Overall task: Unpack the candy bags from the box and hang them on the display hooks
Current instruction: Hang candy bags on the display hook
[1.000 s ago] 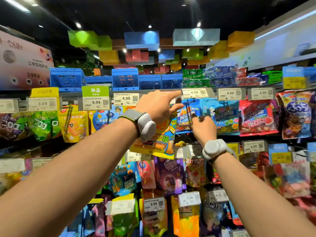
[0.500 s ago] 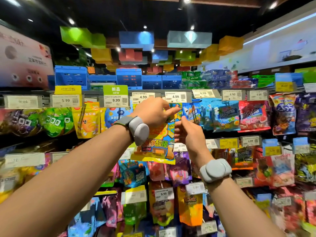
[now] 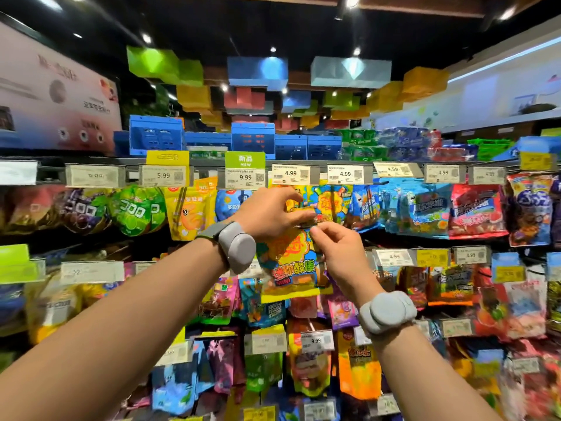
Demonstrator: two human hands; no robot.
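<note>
A yellow and blue candy bag (image 3: 293, 265) hangs in front of the display, held at its top edge by both hands. My left hand (image 3: 270, 212) pinches the top from the left, and my right hand (image 3: 337, 250) pinches it from the right, just below. Behind them a matching bag (image 3: 326, 199) hangs from the top row under the 4.99 price tag (image 3: 290, 174). The hook itself is hidden behind my fingers. The box is not in view.
Rows of hanging candy bags fill the display on all sides, with price tags on each hook rail (image 3: 394, 170). Blue crates (image 3: 253, 141) stand on the top shelf. Blue bags (image 3: 425, 208) hang to the right, green ones (image 3: 136, 208) to the left.
Both hands have drawn together on the bag's top edge; my right hand came left and down from the blue bags, and my left index finger no longer points at the tag rail.
</note>
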